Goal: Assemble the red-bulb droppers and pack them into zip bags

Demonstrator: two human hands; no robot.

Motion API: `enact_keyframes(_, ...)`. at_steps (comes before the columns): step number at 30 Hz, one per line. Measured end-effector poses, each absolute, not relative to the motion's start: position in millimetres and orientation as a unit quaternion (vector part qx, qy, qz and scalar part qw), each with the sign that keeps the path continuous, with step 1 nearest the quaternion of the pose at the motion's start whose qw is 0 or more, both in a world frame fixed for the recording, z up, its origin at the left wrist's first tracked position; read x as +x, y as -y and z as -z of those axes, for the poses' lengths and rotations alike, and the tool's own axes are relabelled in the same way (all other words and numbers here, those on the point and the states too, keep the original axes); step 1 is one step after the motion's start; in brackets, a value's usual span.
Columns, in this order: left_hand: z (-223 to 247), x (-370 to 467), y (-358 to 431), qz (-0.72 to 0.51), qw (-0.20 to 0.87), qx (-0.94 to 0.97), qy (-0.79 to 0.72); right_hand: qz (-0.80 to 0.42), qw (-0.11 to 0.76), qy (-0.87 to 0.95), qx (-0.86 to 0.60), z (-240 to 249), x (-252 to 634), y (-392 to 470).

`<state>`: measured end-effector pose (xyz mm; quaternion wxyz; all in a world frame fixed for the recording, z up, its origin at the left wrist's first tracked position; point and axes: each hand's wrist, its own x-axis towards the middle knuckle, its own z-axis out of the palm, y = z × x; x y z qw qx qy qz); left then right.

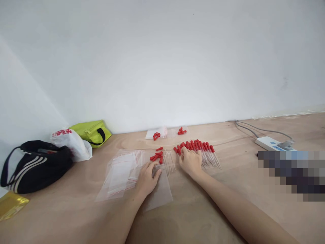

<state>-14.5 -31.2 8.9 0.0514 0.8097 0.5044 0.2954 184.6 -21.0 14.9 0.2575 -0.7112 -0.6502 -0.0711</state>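
Note:
Droppers with red rubber bulbs [194, 145] and thin clear tubes lie side by side in a row. My right hand [191, 162] is over the left part of that row, fingers bent down among the bulbs; what its fingertips grip is hidden. My left hand [147, 178] rests palm down, thumb apart from the fingers, on a clear zip bag [161, 193]. Just beyond its fingertips is a small heap of loose red bulbs [157, 156]. Bare clear tubes [169, 161] lie between my two hands. More flat zip bags [122, 169] are spread to the left.
By the wall lie another bag [151, 133], more red bulbs [181, 130] and tubes. Left are a black bag [43, 169], a white plastic bag [73, 144], a yellow-green pouch [88, 130] and a gold packet [12, 205]. A power strip [269, 143] with cables is right, beside a blurred-out patch.

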Motion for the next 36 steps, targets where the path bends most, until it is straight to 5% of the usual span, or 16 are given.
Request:
enact_keyframes(12, -11, -8, 27, -0.243, -0.011, 0.87, -0.428, 0.055, 0.253, 0.702, -0.663, -14, 169, 23)
enact_keyframes(24, -15, -4, 28, -0.318, 0.008, 0.828, -0.461, 0.038, 0.158, 0.698, -0.697, -20, 152, 24)
enact_keyframes(31, -12, -7, 31, -0.378, -0.005, 0.793, -0.477, 0.077, 0.296, 0.713, -0.631, -5, 172, 41)
enact_keyframes(36, -12, -3, 38, -0.421, 0.052, 0.784, -0.453, -0.021, 0.394, 0.753, -0.527, 13, 205, 65)
